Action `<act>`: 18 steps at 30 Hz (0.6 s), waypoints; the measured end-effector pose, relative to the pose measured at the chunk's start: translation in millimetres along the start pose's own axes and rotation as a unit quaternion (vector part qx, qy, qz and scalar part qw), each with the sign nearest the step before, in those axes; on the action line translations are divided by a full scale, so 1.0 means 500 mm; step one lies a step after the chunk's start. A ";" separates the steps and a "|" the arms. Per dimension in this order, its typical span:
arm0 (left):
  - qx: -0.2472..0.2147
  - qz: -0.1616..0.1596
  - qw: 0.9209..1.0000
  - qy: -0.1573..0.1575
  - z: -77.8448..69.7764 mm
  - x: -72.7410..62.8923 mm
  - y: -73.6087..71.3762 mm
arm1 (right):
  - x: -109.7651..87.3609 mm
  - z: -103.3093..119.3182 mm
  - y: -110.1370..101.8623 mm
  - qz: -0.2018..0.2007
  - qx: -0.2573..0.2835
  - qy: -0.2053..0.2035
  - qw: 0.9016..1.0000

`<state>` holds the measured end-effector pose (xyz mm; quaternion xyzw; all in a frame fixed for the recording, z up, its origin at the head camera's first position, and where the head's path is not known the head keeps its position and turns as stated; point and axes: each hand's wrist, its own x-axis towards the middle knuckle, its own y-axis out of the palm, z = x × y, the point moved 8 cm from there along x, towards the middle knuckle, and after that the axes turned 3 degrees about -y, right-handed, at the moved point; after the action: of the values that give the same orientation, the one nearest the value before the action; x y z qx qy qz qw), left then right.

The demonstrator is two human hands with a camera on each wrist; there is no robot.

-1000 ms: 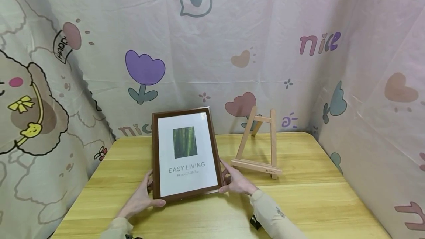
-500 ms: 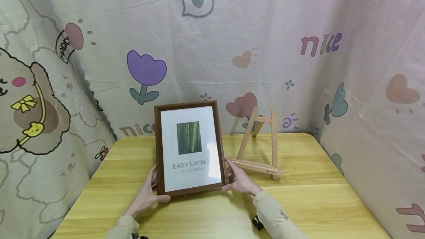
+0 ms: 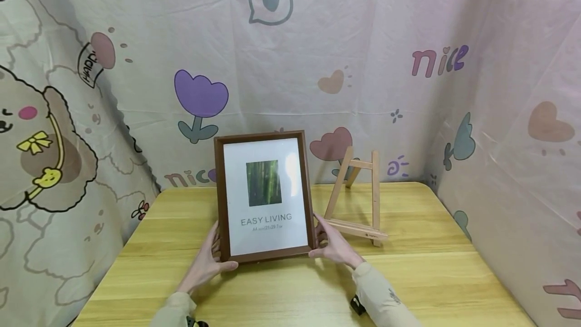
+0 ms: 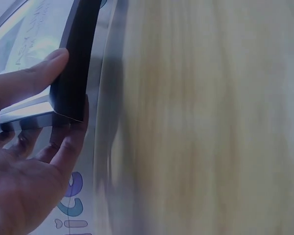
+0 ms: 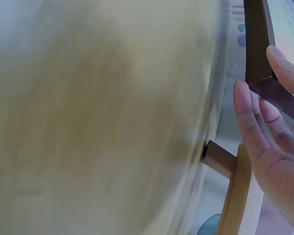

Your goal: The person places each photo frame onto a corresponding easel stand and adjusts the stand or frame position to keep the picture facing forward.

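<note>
Both hands hold a brown picture frame (image 3: 268, 255), tilted upright, with a white insert reading "EASY LIVING" and a small green forest picture. At its lower left corner, my left hand (image 3: 206, 261) grips with the thumb over the front and fingers underneath and behind. My right hand (image 3: 335, 243) grips the lower right corner, thumb in front, fingers at the side and below. Both wrist views show the frame's corners apart from the tabletop. Just right of the right hand stands a small wooden easel (image 3: 375, 191), its left ledge end partly hidden by that hand.
A light wood-grain table (image 3: 431, 276) lies beneath, its rear edge near a patterned cloth backdrop (image 3: 281, 64). Cloth also hangs at the left and right sides. In the right wrist view, an easel leg (image 5: 232, 200) stands close to the right hand.
Both hands have carried the picture frame slightly up and to the right, closer to the easel, and it stands more upright. The easel has stayed in place.
</note>
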<state>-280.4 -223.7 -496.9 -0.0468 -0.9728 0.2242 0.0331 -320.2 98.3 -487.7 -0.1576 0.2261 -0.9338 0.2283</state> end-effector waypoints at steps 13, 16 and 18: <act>-0.006 0.000 1.000 0.028 -0.032 0.024 0.023 | -0.030 -0.004 -0.051 -0.057 -0.059 0.029 0.996; -0.008 0.002 0.999 0.037 -0.040 0.031 0.031 | -0.037 -0.005 -0.061 -0.062 -0.040 0.035 0.997; -0.012 0.003 0.999 0.042 -0.045 0.036 0.037 | -0.041 -0.007 -0.069 -0.063 -0.032 0.039 0.997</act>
<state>-294.9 -195.7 -483.9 -0.0596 -0.9731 0.2102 0.0724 -316.3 136.9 -477.5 -0.1420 0.2544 -0.9440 0.1551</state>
